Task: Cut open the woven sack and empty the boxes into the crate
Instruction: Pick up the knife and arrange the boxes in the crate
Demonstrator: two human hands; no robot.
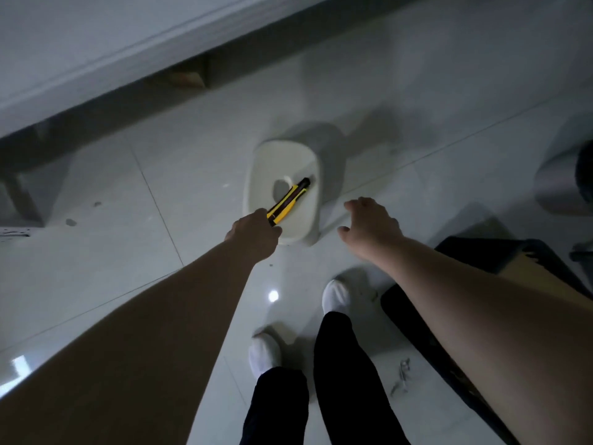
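Both forearms reach over the tiled floor (160, 175). Dark crate (500, 255) at right; no sack visible. Left hand (253, 234) grips the yellow knife (288, 200) over a white stool (282, 191); right hand (372, 224) hangs loosely spread, empty. Cutting seems not begun.

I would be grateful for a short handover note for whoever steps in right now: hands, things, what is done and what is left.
Left hand: closed in a grip on the yellow and black knife, its far end over the white tub on the floor.
Right hand: open, empty, hovering beside the tub.
Dark crate sits at the right, by the right forearm; something tan shows in it.
The woven sack is not in view, so cutting and emptying cannot be confirmed.
Whether the knife is being picked up or put down cannot be told.
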